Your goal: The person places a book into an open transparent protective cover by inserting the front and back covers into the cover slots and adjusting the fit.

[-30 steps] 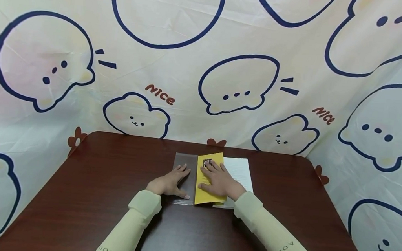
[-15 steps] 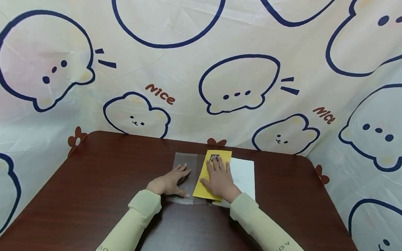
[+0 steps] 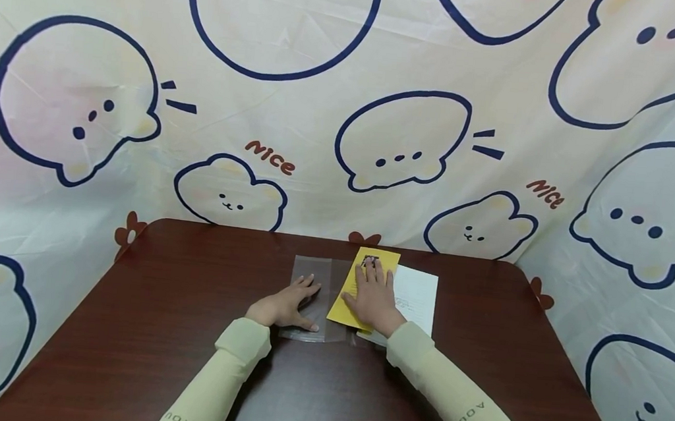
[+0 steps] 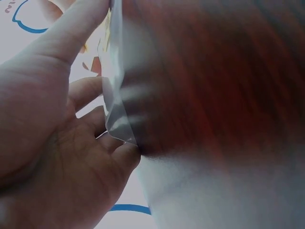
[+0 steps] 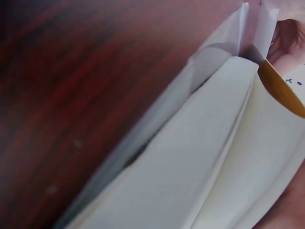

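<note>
Surface: a dark reddish-brown wood-grain tabletop (image 3: pixel 126 326) is filling the lower view, w/ rounded far corners. Room: a pale backdrop (image 3: pixel 314 123) is hanging behind and at both sides, bearing navy cartoon outlines, brown-red "Nice" lettering (image 3: pixel 269 158) and flower prints (image 3: pixel 130 235).

Pos.: the yellow leaf (image 3: pixel 351 281) is lying near the far edge of the tabletop, approx. ctr. Its long axis is running away from the person, tilting far end to R; a dark printed block (image 3: pixel 374 258) is sitting at that far end. R wrist view: an orange-yellow edge and a white leaf are curving up off the flatter sheets.

Adj. items: the white pgs (image 3: pixel 417 296) are extending out from under the yellow leaf at R, carrying small print. The clear film (image 3: pixel 314 268) is lying flat at L, its R part running under the yellow leaf.

Hands: the L hand (image 3: pixel 286 304) is resting on the film, fingers extended, thumb apart. The R hand (image 3: pixel 374 302) is resting on the yellow leaf, fingers extended and slightly spread, thumb out to L.

Obstr.: the R hand is hiding the leaf's mid/lower R area; the yellow leaf is overlapping the L part of the white pgs; the R sleeve (image 3: pixel 465 405) is masking their near R corner. The L hand is covering the film's near L area; the L sleeve (image 3: pixel 210 385) is leading back toward the near edge.
</note>
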`<state>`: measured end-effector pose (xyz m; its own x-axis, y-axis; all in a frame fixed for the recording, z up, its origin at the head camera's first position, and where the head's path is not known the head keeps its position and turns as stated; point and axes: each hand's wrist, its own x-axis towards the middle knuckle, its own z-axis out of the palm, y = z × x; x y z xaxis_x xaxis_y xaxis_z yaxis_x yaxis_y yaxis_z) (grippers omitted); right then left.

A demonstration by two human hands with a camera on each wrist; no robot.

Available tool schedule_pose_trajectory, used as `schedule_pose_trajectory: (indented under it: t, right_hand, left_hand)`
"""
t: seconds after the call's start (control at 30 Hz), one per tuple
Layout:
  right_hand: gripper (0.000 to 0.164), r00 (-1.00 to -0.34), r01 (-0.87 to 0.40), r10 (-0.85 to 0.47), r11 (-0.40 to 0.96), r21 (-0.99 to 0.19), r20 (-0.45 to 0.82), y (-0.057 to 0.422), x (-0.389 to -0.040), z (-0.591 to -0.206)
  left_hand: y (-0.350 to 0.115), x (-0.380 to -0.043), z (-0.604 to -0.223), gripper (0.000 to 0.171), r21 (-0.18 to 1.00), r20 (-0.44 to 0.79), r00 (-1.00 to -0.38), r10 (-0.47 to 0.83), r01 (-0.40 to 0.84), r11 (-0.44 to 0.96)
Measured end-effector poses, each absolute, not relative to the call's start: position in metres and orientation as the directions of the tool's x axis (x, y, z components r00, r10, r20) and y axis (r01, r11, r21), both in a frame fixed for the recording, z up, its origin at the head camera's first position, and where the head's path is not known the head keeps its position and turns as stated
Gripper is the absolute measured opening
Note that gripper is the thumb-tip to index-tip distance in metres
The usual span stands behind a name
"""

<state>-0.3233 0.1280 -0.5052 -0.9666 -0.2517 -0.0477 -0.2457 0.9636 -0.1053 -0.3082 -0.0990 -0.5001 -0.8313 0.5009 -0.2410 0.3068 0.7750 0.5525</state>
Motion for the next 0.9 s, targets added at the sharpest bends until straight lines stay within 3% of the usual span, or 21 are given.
schedule_pose_trajectory:
  t: [0.9]
  right_hand:
    - [0.078, -0.984, -0.167, -0.176, 0.974, -0.155, -0.043, 0.127, -0.342, -0.504]
  left_hand:
    - [-0.101, -0.310, -0.501, 0.091, 0.565, -0.233, -0.828, 0.510, 0.311, 0.764]
